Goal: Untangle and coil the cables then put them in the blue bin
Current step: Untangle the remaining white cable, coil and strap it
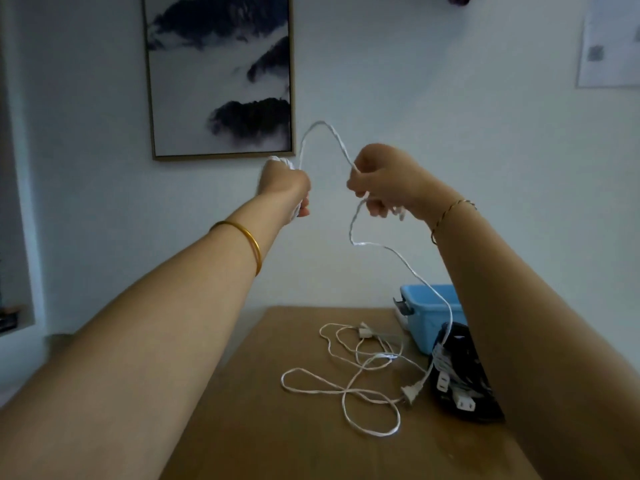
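Arms [180, 299] raised, left hand [284, 183] and right hand [381, 181] clench the white cable [321, 122] arching between them.

cables [346, 379] on table [277, 445]; bin [426, 317] behind them, right; picture [221, 74] on wall [415, 98] behind

gold bangle [255, 249] left, thin chain bracelet [446, 214] right.

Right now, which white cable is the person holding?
The white cable gripped by the left hand and right hand, arching between them. The other cable lies tangled on the table.
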### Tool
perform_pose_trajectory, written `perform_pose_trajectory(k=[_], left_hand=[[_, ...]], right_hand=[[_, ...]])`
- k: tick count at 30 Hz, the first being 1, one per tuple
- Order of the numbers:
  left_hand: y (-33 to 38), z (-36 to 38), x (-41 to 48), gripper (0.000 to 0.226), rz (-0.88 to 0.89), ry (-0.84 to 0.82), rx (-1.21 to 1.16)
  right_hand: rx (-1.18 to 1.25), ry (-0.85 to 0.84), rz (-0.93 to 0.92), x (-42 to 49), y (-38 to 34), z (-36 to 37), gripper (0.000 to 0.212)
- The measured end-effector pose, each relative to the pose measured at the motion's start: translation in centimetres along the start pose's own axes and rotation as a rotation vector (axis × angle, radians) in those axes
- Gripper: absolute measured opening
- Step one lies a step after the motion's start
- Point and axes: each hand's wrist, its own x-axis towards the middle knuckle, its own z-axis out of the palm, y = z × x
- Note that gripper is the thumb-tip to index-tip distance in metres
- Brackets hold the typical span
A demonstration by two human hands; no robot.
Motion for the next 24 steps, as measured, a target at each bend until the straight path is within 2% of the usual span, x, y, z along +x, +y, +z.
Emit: perform_pose_trajectory(k=[1, 3, 5, 7, 8, 11, 13, 15, 16, 17, 19, 20, 22, 24], left_hand=[[-0.4, 0.5, -0.3, 0.043, -0.014, -0.016, 0.020], [-1.2, 1.2, -1.1, 0.035, -0.052, -0.074, 0.062], [-2.2, 1.9, -2.2, 0.012, -0.094, -0.151, 0.121], [-3.9, 2.7, -2.8, 0.022, -0.136, -0.228, 0.193], [-5.0, 3.2, -3.1, 0.024, -0.156, -0.263, 0.220], [-8.5, 4.3, -3.9, 0.024, -0.242, -0.328, 0.269], [-11.1, 5.1, -4.2, 0.024, -0.282, -0.345, 0.270], [-13.2, 5.5, -4.5, 0.022, -0.301, -0.358, 0.259], [-14.6, 5.8, -4.7, 0.021, -0.317, -0.369, 0.254], [-15.5, 6.1, -4.9, 0.019, -0.320, -0.375, 0.249], [-17.5, 6.9, -5.2, 0.016, -0.337, -0.379, 0.243], [-17.9, 7.1, -5.4, 0.014, -0.327, -0.384, 0.234], [-19.2, 7.5, -5.6, 0.011, -0.296, -0.406, 0.173], [-20.1, 7.6, -5.7, 0.013, -0.270, -0.450, 0.087]], right_hand=[[0.024, -0.101, 0.105, -0.6, 1.8, 0.0, 0.006], [-0.037, -0.322, 0.260, -1.7, 5.2, 1.0, 0.024], [-0.332, -0.504, 0.334, -3.1, 8.4, 2.4, 0.035], [-0.671, -0.527, 0.324, -4.2, 11.0, 4.0, 0.043], [-0.711, -0.491, 0.338, -4.5, 12.0, 4.8, 0.044], [-0.590, -0.309, 0.399, -5.4, 14.4, 6.7, 0.035], [-0.461, -0.122, 0.417, -5.6, 15.8, 7.9, 0.038], [-0.188, 0.102, 0.427, -6.1, 16.1, 8.7, 0.041], [0.011, 0.161, 0.450, -6.5, 16.2, 9.3, 0.035], [0.193, 0.161, 0.472, -6.6, 16.0, 9.6, 0.027], [0.407, 0.007, 0.548, -7.0, 15.9, 10.5, 0.038], [0.403, -0.090, 0.551, -7.3, 15.8, 10.7, 0.042], [0.299, -0.207, 0.479, -7.6, 16.2, 11.2, 0.034], [0.217, -0.156, 0.382, -7.3, 16.7, 11.1, 0.025]])
